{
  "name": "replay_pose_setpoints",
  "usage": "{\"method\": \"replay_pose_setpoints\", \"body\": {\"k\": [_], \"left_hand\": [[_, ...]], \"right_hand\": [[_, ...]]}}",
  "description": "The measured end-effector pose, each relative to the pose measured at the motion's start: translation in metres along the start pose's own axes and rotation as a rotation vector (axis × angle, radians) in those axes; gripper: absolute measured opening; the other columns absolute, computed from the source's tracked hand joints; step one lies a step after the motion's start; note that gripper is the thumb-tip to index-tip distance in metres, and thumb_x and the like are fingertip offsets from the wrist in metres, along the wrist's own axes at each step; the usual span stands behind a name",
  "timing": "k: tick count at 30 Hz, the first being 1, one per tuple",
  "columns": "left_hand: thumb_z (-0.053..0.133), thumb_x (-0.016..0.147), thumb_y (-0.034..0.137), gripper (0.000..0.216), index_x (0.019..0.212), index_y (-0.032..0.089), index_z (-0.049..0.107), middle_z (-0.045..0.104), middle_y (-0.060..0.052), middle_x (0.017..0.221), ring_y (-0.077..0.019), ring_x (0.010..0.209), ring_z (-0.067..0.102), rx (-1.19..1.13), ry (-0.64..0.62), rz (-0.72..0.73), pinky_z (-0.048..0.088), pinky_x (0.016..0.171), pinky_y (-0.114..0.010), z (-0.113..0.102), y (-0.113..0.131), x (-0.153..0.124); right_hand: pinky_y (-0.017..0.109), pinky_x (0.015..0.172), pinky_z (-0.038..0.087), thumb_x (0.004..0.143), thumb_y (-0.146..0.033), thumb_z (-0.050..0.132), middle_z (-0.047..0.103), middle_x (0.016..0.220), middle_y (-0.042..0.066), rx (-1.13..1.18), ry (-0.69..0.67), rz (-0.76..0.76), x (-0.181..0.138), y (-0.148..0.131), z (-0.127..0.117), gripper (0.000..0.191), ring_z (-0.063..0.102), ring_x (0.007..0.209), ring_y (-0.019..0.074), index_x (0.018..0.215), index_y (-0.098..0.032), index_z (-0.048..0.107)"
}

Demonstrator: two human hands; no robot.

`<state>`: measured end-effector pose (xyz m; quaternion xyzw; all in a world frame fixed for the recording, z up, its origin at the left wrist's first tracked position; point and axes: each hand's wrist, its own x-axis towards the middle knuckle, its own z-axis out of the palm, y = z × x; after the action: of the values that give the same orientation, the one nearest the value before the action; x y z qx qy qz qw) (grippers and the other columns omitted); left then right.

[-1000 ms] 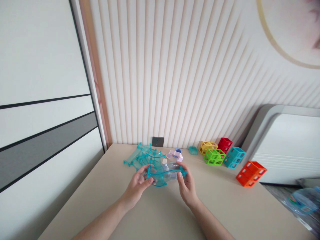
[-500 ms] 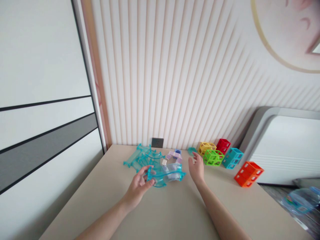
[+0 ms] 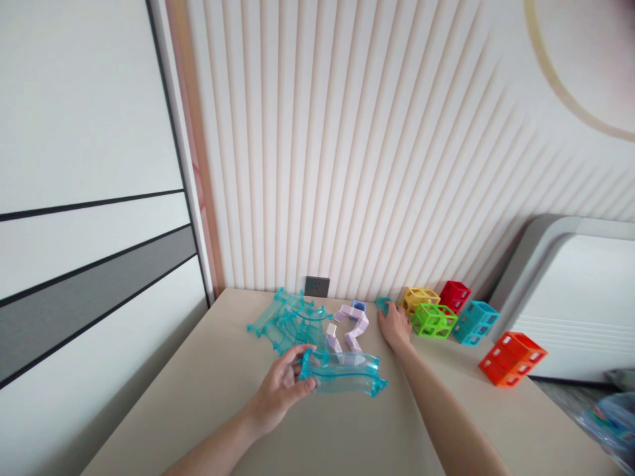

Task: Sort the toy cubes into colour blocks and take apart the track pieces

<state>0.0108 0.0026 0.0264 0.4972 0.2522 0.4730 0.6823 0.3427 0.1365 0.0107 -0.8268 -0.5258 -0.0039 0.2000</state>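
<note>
Currently, left hand point(image 3: 278, 390): is gripping one end of a clear teal track point(image 3: 344, 379) between thumb and fingers.
Teal track: is extending rightward from that hand, in front of the purple blocks point(image 3: 362, 323).
Right hand point(image 3: 395, 326): is partly hiding a small teal piece point(image 3: 382, 304) near the wall point(image 3: 278, 165); whether it is grasping it, I cannot tell.
Teal pile point(image 3: 288, 320): is lying on the table point(image 3: 198, 377) beyond the left hand.
</note>
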Motion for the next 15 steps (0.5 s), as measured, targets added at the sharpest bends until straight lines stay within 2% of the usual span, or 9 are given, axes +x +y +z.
{"method": "replay_pose_setpoints", "body": {"k": [6,15], "left_hand": [[0.085,0.077,0.039,0.053,0.122,0.024,0.064,0.071,-0.007,0.109,-0.0193,0.095,0.066,-0.016,-0.019,-0.011,0.052,0.081,-0.029,0.001,-0.001,0.001],[0.085,0.076,0.039,0.053,0.122,0.023,0.063,0.069,-0.007,0.108,-0.0179,0.09,0.064,-0.014,-0.018,-0.024,0.053,0.078,-0.029,-0.001,-0.003,0.001]], "right_hand": [[0.041,0.097,0.041,0.098,-0.034,0.05,0.061,0.13,0.016,-0.044,-0.055,-0.137,-0.006,-0.017,0.005,0.036,0.057,0.121,0.0303,0.131,-0.021,0.059],[0.043,0.095,0.041,0.098,-0.026,0.048,0.056,0.135,0.018,-0.063,-0.035,-0.191,-0.015,-0.034,0.007,0.038,0.057,0.12,0.0321,0.135,-0.02,0.057]]}}
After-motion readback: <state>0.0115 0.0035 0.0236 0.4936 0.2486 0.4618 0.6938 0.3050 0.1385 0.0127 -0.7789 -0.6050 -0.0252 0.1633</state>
